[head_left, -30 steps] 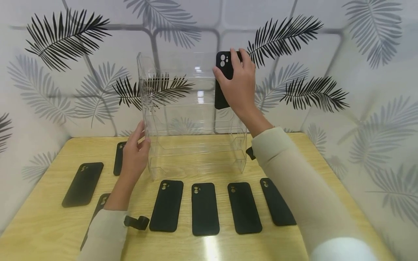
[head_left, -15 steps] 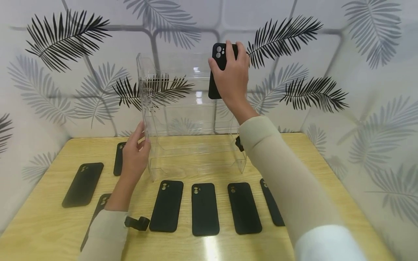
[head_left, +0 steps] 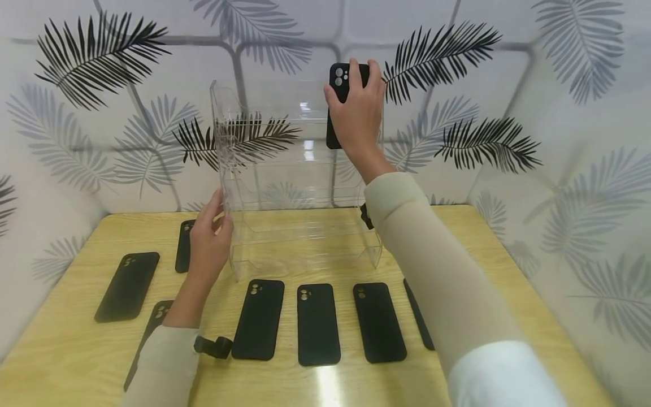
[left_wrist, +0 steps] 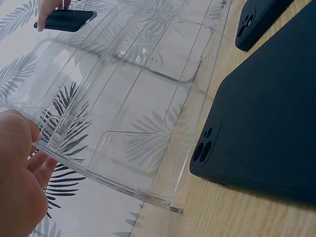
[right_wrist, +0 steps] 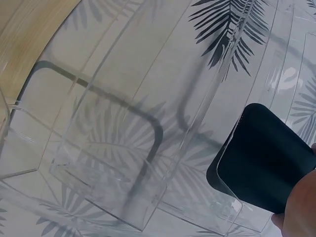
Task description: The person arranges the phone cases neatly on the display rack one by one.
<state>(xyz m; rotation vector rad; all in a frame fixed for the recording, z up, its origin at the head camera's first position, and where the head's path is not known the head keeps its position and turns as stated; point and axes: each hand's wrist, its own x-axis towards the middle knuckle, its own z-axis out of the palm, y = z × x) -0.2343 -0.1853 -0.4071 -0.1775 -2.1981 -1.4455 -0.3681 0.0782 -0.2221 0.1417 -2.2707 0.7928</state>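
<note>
A clear plastic tiered rack (head_left: 217, 121) stands at the back of the wooden table. My left hand (head_left: 208, 246) holds the rack's left side panel (left_wrist: 116, 184), with thumb and fingers on either side of its edge. Up at the rack's top right, my right hand (head_left: 360, 113) grips a black phone case (head_left: 333, 121) from behind its upper part, camera cutouts facing me. In the right wrist view the case's lower end (right_wrist: 247, 163) is at the top tier. Whether it rests on the plastic, I cannot tell.
Black phone cases lie in front of the rack, among them one at left (head_left: 257, 319), one in the middle (head_left: 318, 328) and one at right (head_left: 380, 325). My right sleeve partly covers another (head_left: 421, 319). More lie left, including one case (head_left: 127, 288). A leaf-patterned wall stands behind.
My right hand has moved up and slightly left with the phone case, mostly in the first half second, and has nearly stopped. My left hand stays on the rack's side.
</note>
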